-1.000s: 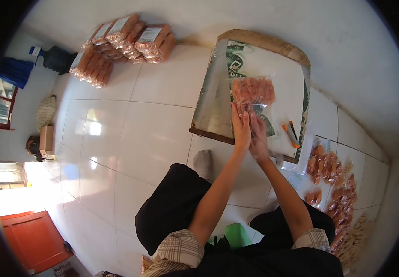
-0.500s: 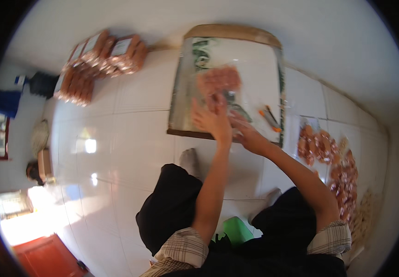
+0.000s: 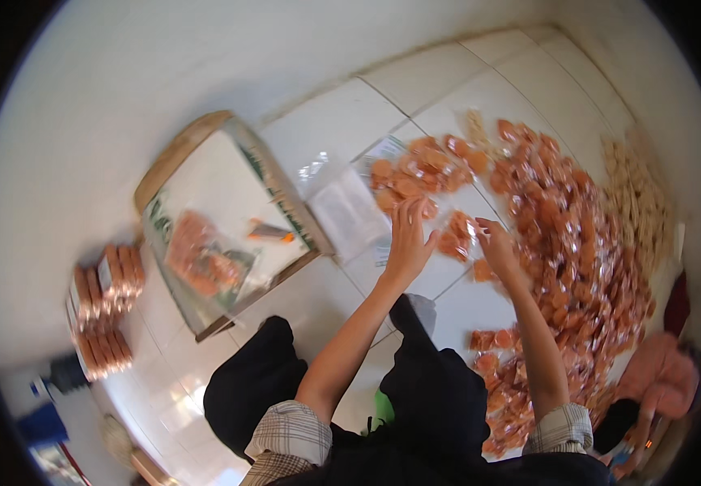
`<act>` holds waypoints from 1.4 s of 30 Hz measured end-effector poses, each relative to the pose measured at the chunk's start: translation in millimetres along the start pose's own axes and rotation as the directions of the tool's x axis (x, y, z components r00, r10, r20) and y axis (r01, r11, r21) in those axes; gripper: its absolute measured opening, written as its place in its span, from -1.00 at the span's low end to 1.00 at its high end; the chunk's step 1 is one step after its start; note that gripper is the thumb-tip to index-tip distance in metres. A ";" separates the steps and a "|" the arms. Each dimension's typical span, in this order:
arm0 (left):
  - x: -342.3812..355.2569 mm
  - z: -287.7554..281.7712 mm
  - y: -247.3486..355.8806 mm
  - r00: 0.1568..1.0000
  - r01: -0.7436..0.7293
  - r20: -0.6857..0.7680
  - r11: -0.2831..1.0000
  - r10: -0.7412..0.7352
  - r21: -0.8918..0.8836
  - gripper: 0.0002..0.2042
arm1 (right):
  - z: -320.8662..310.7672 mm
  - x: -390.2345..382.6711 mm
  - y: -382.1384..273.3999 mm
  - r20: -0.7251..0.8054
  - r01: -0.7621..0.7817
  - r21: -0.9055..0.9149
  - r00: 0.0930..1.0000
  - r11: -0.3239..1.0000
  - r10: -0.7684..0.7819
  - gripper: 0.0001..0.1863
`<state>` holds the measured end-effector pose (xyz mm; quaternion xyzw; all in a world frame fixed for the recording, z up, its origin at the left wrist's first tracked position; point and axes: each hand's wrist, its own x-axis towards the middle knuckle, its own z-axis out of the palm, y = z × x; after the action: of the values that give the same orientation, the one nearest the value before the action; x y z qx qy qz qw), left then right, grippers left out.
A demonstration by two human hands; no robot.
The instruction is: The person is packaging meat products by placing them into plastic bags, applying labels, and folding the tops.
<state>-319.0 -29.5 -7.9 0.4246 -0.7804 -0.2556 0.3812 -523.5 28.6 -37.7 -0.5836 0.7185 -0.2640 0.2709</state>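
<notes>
Shift: half a second ago we had both hands at the clear bag (image 3: 192,251) on the bench (image 3: 174,151); now both are right of the bench, over packets on the floor, and our view has swung right with them.
Bearing on the work: we judge that handling has passed from bag to loose packets, with the bag left lying; its mouth is too blurred for us to tell open from closed.
Left hand (image 3: 407,241): right of the bench, loosely open, thumb apart, fingertips at the edge of the near cluster (image 3: 423,166); no firm grip seen.
Right hand (image 3: 496,245): farther right of the bench, fingers bent beside a small packet (image 3: 454,236); we cannot tell whether it pinches anything.
Packets: orange discs in thin, shiny, crinkled film; main heap (image 3: 557,235) well right of the bench, pale packets (image 3: 630,194) beyond it.
Bag: on the bench, soft transparent plastic, orange contents showing through.
Bench: smooth white top, curved wooden end; orange-and-dark cutter (image 3: 272,232) on it.
Flat sleeves (image 3: 342,212): just beside the bench's right edge, limp, see-through.
Stacked bags (image 3: 106,352): left of the bench, brick-shaped, glossy.
</notes>
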 end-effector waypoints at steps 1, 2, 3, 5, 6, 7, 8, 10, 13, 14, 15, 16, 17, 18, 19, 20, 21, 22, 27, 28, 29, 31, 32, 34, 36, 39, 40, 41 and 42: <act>-6.8 21.9 -2.2 0.997 -0.003 0.075 1.000 0.003 0.006 -0.41 | 7.2 -11.1 26.9 -0.036 0.031 -0.061 0.999 0.998 -0.033 -0.55; -12.2 43.0 -5.7 0.985 -0.012 0.174 1.000 0.015 -0.020 -0.43 | 17.3 -18.3 51.3 -0.034 0.042 -0.077 0.998 0.996 -0.044 -0.45; -18.3 57.4 -15.4 0.964 -0.009 0.264 1.000 0.015 -0.026 -0.45 | 27.1 -19.6 55.5 -0.071 0.026 -0.070 0.997 0.997 -0.031 -0.44; -33.5 82.9 -27.8 0.911 0.012 0.412 1.000 -0.007 -0.009 -0.48 | 44.8 -20.1 47.8 -0.128 0.001 -0.064 0.992 0.998 -0.009 -0.43; -34.1 93.7 -31.2 0.882 0.007 0.470 1.000 -0.012 0.013 -0.50 | 48.4 -17.1 54.4 -0.138 0.021 -0.087 0.990 0.996 -0.033 -0.41; -35.8 102.4 -35.0 0.851 0.002 0.524 0.999 -0.021 0.037 -0.53 | 51.7 -12.3 60.4 -0.144 0.046 -0.111 0.988 0.993 -0.061 -0.39; -38.6 108.9 -38.8 0.860 -0.034 0.510 0.997 -0.003 0.063 -0.56 | 54.6 -8.3 65.4 -0.146 0.073 -0.134 0.985 0.988 -0.093 -0.38; -37.1 118.9 -47.3 0.883 -0.109 0.467 0.987 0.040 0.121 -0.63 | 54.9 6.2 71.8 -0.117 0.125 -0.116 0.983 0.985 -0.139 -0.45; -35.3 125.0 -57.9 0.913 -0.198 0.394 0.960 0.108 0.197 -0.62 | 53.6 19.6 74.9 -0.056 0.171 -0.096 0.983 0.981 -0.177 -0.46; -35.1 125.0 -60.4 0.906 -0.194 0.412 0.961 0.098 0.196 -0.63 | 53.5 21.9 73.9 -0.034 0.181 -0.091 0.982 0.979 -0.185 -0.44; -33.3 124.3 -60.3 0.898 -0.190 0.431 0.963 0.092 0.192 -0.64 | 54.2 21.9 74.1 -0.043 0.163 -0.104 0.985 0.981 -0.168 -0.46; -31.9 122.6 -59.9 0.890 -0.187 0.448 0.964 0.085 0.188 -0.65 | 55.0 20.8 73.3 -0.052 0.145 -0.116 0.987 0.983 -0.152 -0.48; -30.8 119.7 -59.1 0.884 -0.198 0.458 0.963 0.095 0.181 -0.64 | 55.6 19.0 71.6 -0.061 0.130 -0.129 0.988 0.983 -0.138 -0.49; -28.8 114.9 -59.9 0.878 -0.212 0.466 0.961 0.106 0.179 -0.64 | 56.5 18.8 67.6 -0.121 0.081 -0.087 0.988 0.993 -0.091 -0.50; -27.3 108.9 -60.0 0.874 -0.225 0.471 0.958 0.117 0.179 -0.64 | 57.3 17.8 62.6 -0.177 0.036 -0.042 0.983 0.998 -0.043 -0.51; -26.4 101.9 -59.3 0.886 -0.218 0.447 0.960 0.120 0.175 -0.63 | 57.1 16.1 57.0 -0.229 -0.003 0.006 0.973 1.000 0.005 -0.51; -19.5 90.6 -56.1 0.897 -0.216 0.425 0.960 0.124 0.176 -0.62 | 53.0 17.8 48.4 -0.253 0.011 0.103 0.967 0.995 0.015 -0.53; -13.6 77.5 -52.2 0.908 -0.213 0.399 0.960 0.126 0.180 -0.61 | 46.0 18.4 40.3 -0.273 0.032 0.199 0.962 0.980 0.024 -0.54; 15.4 -30.9 -16.1 0.899 0.377 0.345 0.879 -0.271 -0.291 -0.40 | -1.5 21.3 -72.0 -0.250 0.176 0.559 0.967 0.810 -0.038 -0.61; 22.8 -53.3 0.7 0.852 0.499 0.392 0.765 -0.346 -0.408 -0.35 | -13.1 19.9 -94.7 -0.223 0.196 0.574 0.972 0.795 -0.078 -0.61; 27.9 -77.5 17.4 0.796 0.601 0.449 0.618 -0.405 -0.508 -0.31 | -22.2 17.8 -119.3 -0.224 0.257 0.617 0.963 0.744 -0.147 -0.61; 27.6 -136.7 49.5 0.807 0.590 0.461 0.537 -0.369 -0.603 -0.32 | -33.2 11.4 -182.1 -0.232 0.383 0.711 0.920 0.590 -0.317 -0.60; 20.6 -160.9 65.3 0.810 0.579 0.441 0.415 -0.386 -0.701 -0.36 | -34.4 6.9 -208.8 -0.227 0.445 0.731 0.874 0.517 -0.430 -0.54; 14.0 -204.7 120.9 0.833 0.506 0.370 0.295 -0.411 -0.811 -0.46 | -50.8 -4.1 -258.0 -0.255 0.675 0.464 0.722 0.573 -0.643 -0.47; -13.5 -247.6 120.9 0.874 0.439 0.338 0.269 -0.348 -0.857 -0.47 | -51.1 -26.0 -306.9 -0.211 0.783 0.299 0.611 0.545 -0.763 -0.35; -46.9 -289.3 124.4 0.909 0.335 0.241 0.252 -0.339 -0.908 -0.53 | -41.9 -50.8 -359.4 -0.120 0.795 0.364 0.557 0.486 -0.822 -0.32; -57.1 -298.5 125.7 0.909 0.294 0.189 0.253 -0.371 -0.922 -0.52 | -37.1 -60.4 -374.5 -0.105 0.795 0.446 0.503 0.412 -0.858 -0.29; -62.8 -308.0 127.7 0.907 0.255 0.140 0.254 -0.398 -0.933 -0.52 | -31.8 -69.0 -389.8 -0.074 0.778 0.474 0.502 0.412 -0.862 -0.29; -66.4 -313.1 148.6 0.842 0.224 0.083 0.206 -0.534 -0.953 -0.51 | -23.3 -80.0 -399.9 -0.030 0.753 0.499 0.509 0.429 -0.860 -0.28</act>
<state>-111.1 79.4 255.6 0.3313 -0.2927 -0.6855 0.5785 -247.9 36.9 263.6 -0.8025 0.2279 -0.4505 0.3179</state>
